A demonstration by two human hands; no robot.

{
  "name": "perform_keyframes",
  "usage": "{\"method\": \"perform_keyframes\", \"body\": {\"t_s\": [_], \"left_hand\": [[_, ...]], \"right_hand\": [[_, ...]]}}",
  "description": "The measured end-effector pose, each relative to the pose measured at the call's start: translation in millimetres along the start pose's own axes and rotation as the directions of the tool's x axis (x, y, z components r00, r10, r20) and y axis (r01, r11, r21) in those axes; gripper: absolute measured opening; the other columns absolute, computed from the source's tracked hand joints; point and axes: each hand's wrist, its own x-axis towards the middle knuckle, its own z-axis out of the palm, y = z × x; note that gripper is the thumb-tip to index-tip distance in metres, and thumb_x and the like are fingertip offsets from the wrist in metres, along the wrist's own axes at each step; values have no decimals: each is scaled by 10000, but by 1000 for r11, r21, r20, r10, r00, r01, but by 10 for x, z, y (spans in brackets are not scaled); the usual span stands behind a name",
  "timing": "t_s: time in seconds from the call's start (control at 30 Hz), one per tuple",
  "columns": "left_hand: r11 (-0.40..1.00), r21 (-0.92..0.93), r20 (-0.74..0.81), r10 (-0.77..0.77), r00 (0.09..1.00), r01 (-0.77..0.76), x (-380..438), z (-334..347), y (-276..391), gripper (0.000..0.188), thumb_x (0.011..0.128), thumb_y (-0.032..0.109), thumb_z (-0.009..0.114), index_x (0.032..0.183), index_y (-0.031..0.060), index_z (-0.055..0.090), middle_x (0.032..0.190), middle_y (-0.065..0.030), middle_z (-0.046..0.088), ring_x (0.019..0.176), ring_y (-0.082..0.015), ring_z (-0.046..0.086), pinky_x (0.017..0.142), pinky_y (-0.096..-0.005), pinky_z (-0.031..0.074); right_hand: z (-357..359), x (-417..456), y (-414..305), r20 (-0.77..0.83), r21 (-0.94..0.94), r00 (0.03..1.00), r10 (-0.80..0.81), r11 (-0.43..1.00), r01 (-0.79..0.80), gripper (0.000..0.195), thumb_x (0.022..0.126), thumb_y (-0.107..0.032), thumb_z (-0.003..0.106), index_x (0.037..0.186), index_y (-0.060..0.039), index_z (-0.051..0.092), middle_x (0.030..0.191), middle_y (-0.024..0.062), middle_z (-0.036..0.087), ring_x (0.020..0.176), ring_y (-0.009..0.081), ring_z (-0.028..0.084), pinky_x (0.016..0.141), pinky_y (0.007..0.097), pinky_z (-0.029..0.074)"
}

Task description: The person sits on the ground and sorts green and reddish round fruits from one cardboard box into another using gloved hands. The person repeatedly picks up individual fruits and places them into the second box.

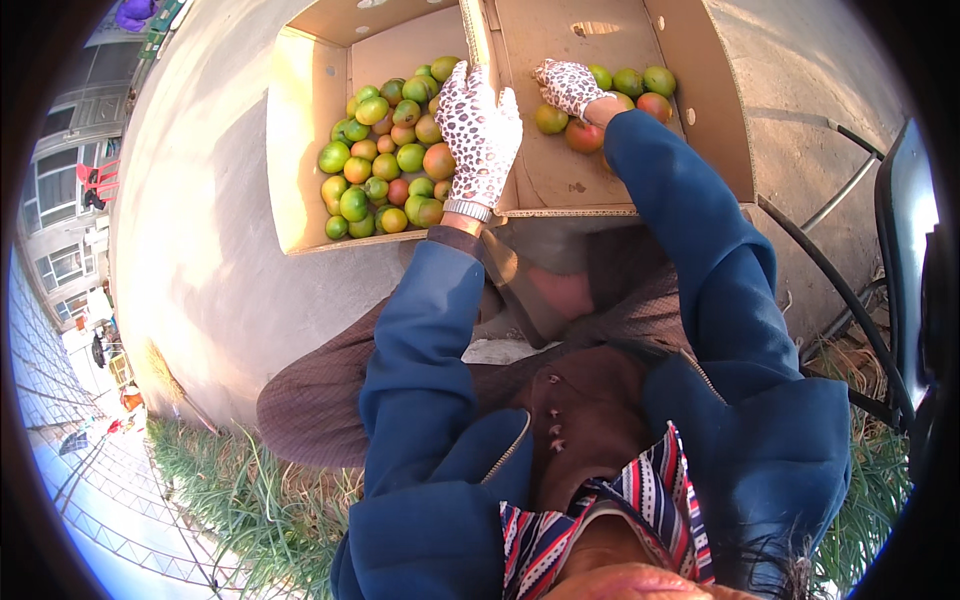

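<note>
Both my hands wear leopard-print gloves. My left hand [480,131] lies back up over the shared edge [478,34] of two cardboard boxes, its fingers stretched out and its thumb apart. The left box [300,90] holds many green, orange and reddish tomatoes [386,165], and some are partly under that hand. My right hand [568,86] is low inside the right box [525,169], fingers curled away from view, so anything in its grasp is hidden. Near its wrist lie several tomatoes, including a red one [583,136] and a green one [660,80].
The boxes stand on concrete ground [202,225] before my bent legs [322,390]. A metal-framed chair [892,262] is close on the right. Grass [255,495] grows behind me, and a straw broom [169,379] lies at the left. Farther left is a building with windows [60,187].
</note>
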Motion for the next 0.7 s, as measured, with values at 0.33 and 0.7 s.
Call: {"method": "perform_keyframes", "body": {"t_s": [0.33, 0.7], "left_hand": [[998, -7, 156, -59, 986, 61, 93, -117, 115, 396, 805, 183, 650, 1122, -45, 585, 1094, -244, 611, 1009, -390, 589, 901, -477, 456], [976, 22, 132, -217, 967, 216, 9, -126, 50, 595, 839, 181, 583, 1347, -67, 397, 1152, -270, 577, 966, -401, 622, 824, -468, 510]], "right_hand": [[-196, -37, 162, -202, 160, 977, 73, 986, -41, 476, 963, -393, 473, 1292, -64, 575, 1333, 135, 564, 1217, 316, 527, 1040, 398, 403], [-431, -1348, -1120, -254, -111, 924, -286, 958, 265, 263, 938, -213, 509, 1139, -119, 650, 962, 75, 666, 862, 263, 651, 727, 410, 510]]}}
